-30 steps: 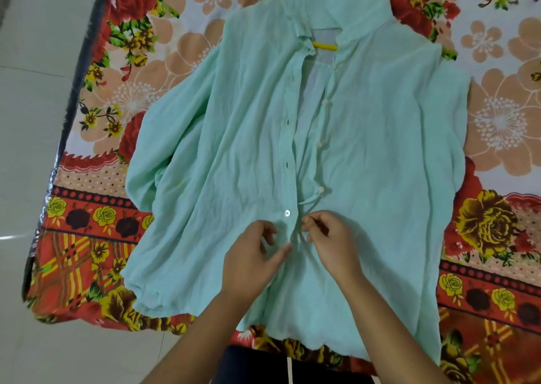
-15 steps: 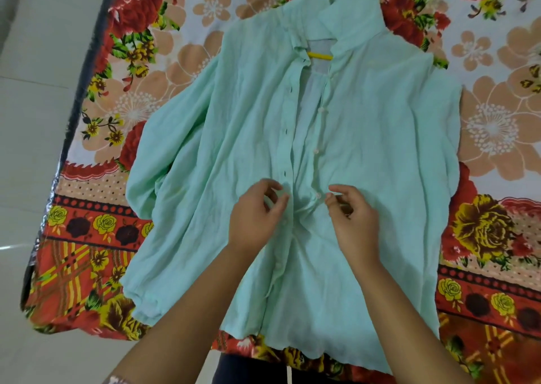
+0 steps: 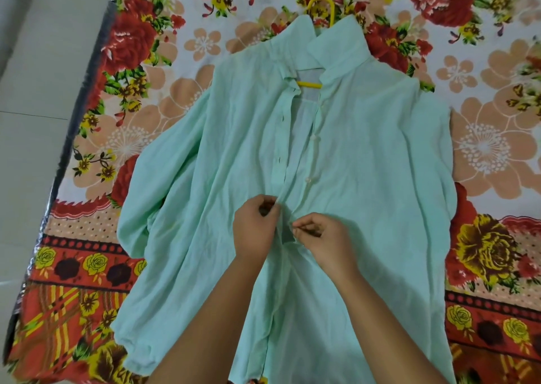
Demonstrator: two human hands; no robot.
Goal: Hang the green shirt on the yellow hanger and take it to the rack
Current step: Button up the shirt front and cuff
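The pale green shirt [image 3: 366,178] lies spread flat on the bed, front up, collar at the far end. The yellow hanger [image 3: 320,4] is inside it: its hook sticks out above the collar and a short piece of its bar shows in the open neck. The upper placket gapes open with small white buttons along its right edge. My left hand [image 3: 256,228] pinches the left placket edge at mid-chest. My right hand [image 3: 322,237] pinches the right placket edge just beside it. The fingertips of both hands almost meet.
A floral bedsheet [image 3: 483,149] in red, orange and white covers the bed under the shirt. The bed's dark left edge [image 3: 85,105] runs diagonally, with pale tiled floor [image 3: 35,120] beyond it. No rack is in view.
Both hands have moved up the placket from the lower buttons to mid-chest, and they now pinch the two edges closer together. The view has shifted so the hanger hook shows.
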